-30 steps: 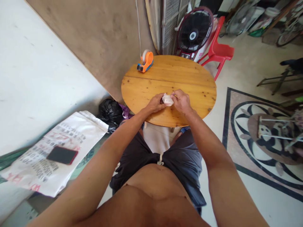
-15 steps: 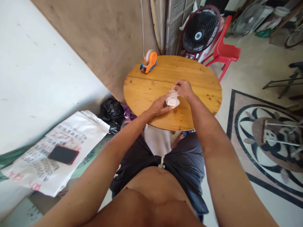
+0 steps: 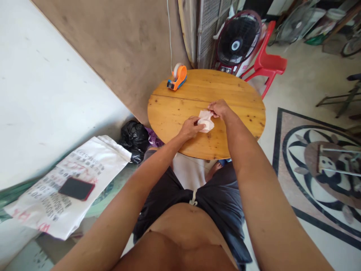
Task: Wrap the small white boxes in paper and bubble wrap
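Over the round wooden table, both hands are at a small pale pinkish-white wrapper, thin and crumpled, with what looks like a light block in its lower part. My left hand grips the wrapper's left side, thumb lying across it. My right hand pinches its upper right edge between thumb and fingers. What exactly is inside the wrapper I cannot make out.
An orange and blue tape dispenser stands at the table's far left edge. Beyond the table are a fan and a red chair. A phone lies on a white printed sack at left, near a black plastic bag.
The wrapper's upper part now lies spread out flatter to the left. My left thumb has come over the wrapper, and my right hand has shifted slightly. The camera view has tilted a little.
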`<state>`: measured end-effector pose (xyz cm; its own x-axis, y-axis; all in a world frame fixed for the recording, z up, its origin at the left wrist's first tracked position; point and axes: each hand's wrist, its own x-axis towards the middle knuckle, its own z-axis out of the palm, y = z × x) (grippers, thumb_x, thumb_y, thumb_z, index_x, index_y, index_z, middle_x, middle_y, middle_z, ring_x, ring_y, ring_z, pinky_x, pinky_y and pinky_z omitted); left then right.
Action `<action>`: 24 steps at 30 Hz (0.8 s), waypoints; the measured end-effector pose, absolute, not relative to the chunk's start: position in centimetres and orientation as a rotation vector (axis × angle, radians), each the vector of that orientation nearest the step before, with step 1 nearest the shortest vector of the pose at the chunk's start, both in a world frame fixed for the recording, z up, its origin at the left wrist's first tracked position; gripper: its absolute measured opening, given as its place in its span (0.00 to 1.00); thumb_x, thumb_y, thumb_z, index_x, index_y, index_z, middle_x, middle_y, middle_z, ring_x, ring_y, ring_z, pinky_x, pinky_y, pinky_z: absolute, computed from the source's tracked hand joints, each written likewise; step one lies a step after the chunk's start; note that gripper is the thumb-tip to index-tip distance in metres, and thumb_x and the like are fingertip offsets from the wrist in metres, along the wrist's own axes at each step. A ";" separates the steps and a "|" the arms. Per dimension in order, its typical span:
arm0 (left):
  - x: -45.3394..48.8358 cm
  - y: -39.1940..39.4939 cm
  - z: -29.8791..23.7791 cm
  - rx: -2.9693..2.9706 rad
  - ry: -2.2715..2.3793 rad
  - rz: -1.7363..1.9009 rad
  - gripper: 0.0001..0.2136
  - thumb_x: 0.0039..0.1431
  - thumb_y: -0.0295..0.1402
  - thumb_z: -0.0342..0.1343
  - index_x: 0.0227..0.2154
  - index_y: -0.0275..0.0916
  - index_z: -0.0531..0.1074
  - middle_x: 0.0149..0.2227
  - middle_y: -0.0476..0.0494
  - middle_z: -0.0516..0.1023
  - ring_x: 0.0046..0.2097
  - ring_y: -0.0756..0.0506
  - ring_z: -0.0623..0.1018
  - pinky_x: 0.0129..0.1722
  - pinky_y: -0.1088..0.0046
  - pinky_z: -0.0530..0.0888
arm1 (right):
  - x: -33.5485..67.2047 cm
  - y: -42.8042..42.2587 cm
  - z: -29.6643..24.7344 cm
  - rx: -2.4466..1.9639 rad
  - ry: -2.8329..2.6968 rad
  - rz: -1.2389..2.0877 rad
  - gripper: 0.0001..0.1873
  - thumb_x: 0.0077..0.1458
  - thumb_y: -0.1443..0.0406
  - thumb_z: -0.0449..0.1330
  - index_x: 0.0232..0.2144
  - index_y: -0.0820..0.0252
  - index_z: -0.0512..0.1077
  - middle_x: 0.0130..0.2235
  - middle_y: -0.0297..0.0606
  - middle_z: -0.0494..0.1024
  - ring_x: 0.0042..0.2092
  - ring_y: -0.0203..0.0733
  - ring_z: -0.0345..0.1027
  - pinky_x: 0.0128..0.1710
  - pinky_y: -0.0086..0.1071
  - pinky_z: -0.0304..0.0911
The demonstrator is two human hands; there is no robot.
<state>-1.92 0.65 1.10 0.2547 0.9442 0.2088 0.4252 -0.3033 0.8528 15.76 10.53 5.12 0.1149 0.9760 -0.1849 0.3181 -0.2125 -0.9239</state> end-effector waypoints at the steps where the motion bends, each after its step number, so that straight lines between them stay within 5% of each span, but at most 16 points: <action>1: -2.0 0.7 1.2 1.856 1.247 0.971 0.15 0.57 0.42 0.60 0.39 0.35 0.80 0.38 0.42 0.79 0.42 0.44 0.76 0.46 0.68 0.74 | 15.9 10.4 5.5 -1.685 -1.242 1.136 0.10 0.50 0.72 0.66 0.24 0.61 0.69 0.17 0.30 0.64 0.20 0.33 0.58 0.20 0.28 0.57; 6: -1.8 1.0 1.2 1.856 1.256 0.950 0.16 0.55 0.41 0.60 0.39 0.34 0.80 0.36 0.43 0.78 0.39 0.45 0.75 0.43 0.68 0.73 | 17.2 7.6 6.2 -1.571 -1.168 0.925 0.02 0.55 0.66 0.61 0.32 0.60 0.72 0.21 0.28 0.66 0.20 0.33 0.59 0.21 0.29 0.59; 15: -1.3 0.8 2.0 1.818 1.318 0.955 0.14 0.59 0.41 0.55 0.34 0.35 0.80 0.33 0.43 0.79 0.37 0.45 0.76 0.40 0.70 0.73 | 17.4 -0.3 4.0 -1.629 -1.742 0.654 0.15 0.49 0.57 0.65 0.37 0.60 0.79 0.33 0.36 0.80 0.36 0.42 0.71 0.43 0.38 0.68; 24: -1.1 0.8 2.6 1.758 1.614 1.031 0.12 0.58 0.39 0.56 0.30 0.35 0.78 0.31 0.42 0.79 0.38 0.43 0.77 0.42 0.67 0.73 | 16.5 -0.6 2.8 -1.670 -1.654 0.732 0.16 0.53 0.57 0.60 0.39 0.60 0.79 0.32 0.35 0.80 0.37 0.43 0.72 0.41 0.36 0.69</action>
